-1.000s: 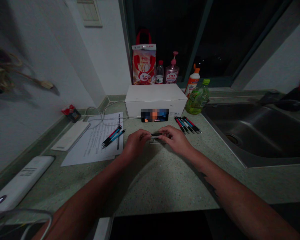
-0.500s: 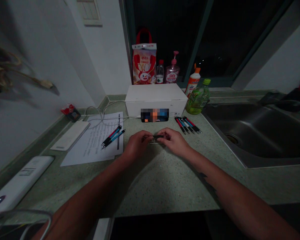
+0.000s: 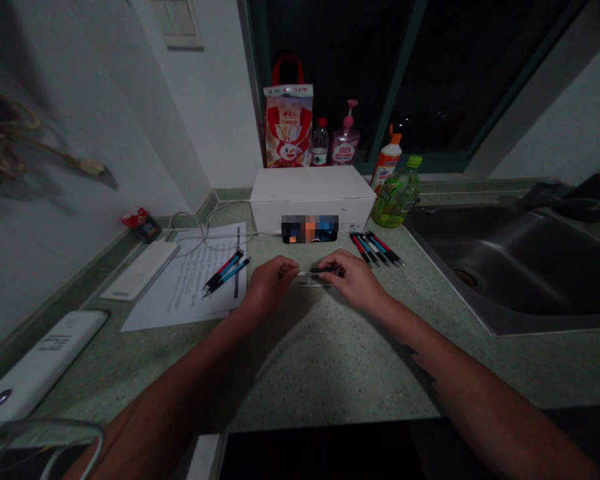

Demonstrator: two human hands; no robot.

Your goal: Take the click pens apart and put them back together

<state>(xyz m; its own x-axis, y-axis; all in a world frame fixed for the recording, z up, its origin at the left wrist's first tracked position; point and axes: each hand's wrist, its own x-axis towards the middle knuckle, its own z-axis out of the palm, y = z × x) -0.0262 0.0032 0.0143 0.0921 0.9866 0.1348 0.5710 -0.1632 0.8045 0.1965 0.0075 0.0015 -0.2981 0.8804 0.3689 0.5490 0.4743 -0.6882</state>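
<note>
Between my two hands, just above the counter, is a slim pen piece [image 3: 319,270], black on the right with a thin pale length on the left. My left hand [image 3: 273,283] is closed, its fingertips pinching the pale end. Closed round the black end is my right hand [image 3: 353,277], whose fingers partly hide it. Below the fingers a thin, clear-looking strip [image 3: 314,285] lies on the counter. To the right is a row of several pens [image 3: 376,249] with black grips and red, blue and white barrels. Red and blue pens [image 3: 227,273] rest on a printed sheet [image 3: 185,293].
A phone [image 3: 310,230] leans on a white box [image 3: 310,185]. Bottles, including a green one [image 3: 397,200], stand by it. The metal sink [image 3: 490,325] is at right. A white power bank [image 3: 143,270], a cable and a long white device [image 3: 45,363] lie at left.
My hands have moved apart slightly, the left one leftward and the right one rightward. A thin pale length now shows between my left fingertips and the black part.
</note>
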